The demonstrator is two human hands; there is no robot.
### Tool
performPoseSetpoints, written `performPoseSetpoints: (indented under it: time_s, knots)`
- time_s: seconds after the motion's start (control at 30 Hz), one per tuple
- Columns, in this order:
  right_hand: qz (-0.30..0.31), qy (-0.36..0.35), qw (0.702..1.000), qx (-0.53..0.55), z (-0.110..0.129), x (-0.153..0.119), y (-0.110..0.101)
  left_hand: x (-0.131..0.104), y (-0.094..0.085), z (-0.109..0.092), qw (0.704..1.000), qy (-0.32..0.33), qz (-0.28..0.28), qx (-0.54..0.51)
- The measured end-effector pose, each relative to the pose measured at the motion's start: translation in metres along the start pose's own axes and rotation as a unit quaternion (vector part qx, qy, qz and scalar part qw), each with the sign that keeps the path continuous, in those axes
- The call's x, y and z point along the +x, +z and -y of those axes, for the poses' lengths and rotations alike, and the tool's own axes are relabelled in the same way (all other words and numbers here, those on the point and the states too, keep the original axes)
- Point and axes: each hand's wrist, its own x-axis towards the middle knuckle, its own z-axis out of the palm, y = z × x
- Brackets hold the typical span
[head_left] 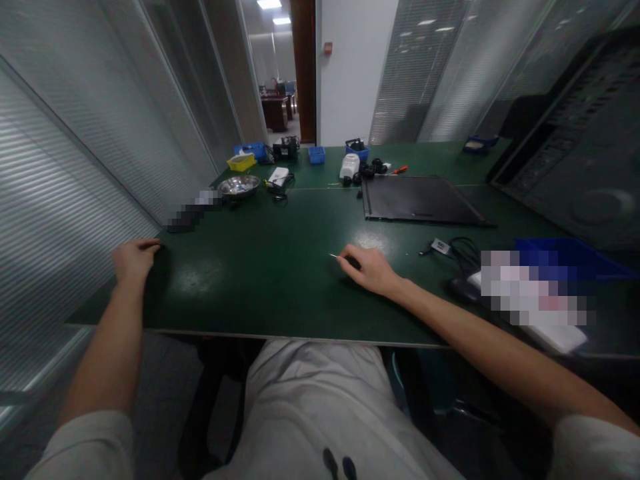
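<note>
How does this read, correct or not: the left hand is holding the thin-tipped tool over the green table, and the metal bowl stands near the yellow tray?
Not quite: the head view shows the right hand holding the thin-tipped tool over the green table. The metal bowl does stand near the yellow tray.

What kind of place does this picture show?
Probably an office room used as a small workshop: there is a long green-topped table, a small blue plastic bin on its far side, and white slatted blinds along the left.
</note>
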Motion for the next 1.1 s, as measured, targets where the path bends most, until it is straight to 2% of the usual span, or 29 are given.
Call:
performPoseSetpoints:
  time_s: [0.23, 0.43, 0.57, 0.73, 0.9, 1.1]
  knots:
    - [0.006, -0.001, 1.000, 0.000, 0.001, 0.000, -0.002, 0.002, 0.003, 0.003, 0.998, 0.045, 0.003, 0.043]
    - [0.012, -0.004, 1.000, 0.007, 0.003, 0.001, -0.004, 0.004, 0.004, 0.005, 0.998, 0.040, 0.015, 0.049]
    - [0.011, 0.000, 1.000, 0.008, 0.003, 0.000, -0.004, 0.004, 0.006, 0.006, 0.990, 0.076, 0.007, 0.121]
    - [0.013, 0.001, 1.000, 0.007, 0.003, 0.000, -0.004, 0.000, 0.008, -0.001, 0.975, 0.097, 0.015, 0.199]
    - [0.010, 0.000, 1.000, 0.007, 0.003, 0.001, -0.004, -0.007, 0.005, -0.010, 0.963, 0.109, -0.009, 0.246]
    - [0.006, -0.001, 1.000, 0.002, 0.001, 0.001, -0.002, -0.015, 0.001, -0.018, 0.967, 0.091, -0.011, 0.240]
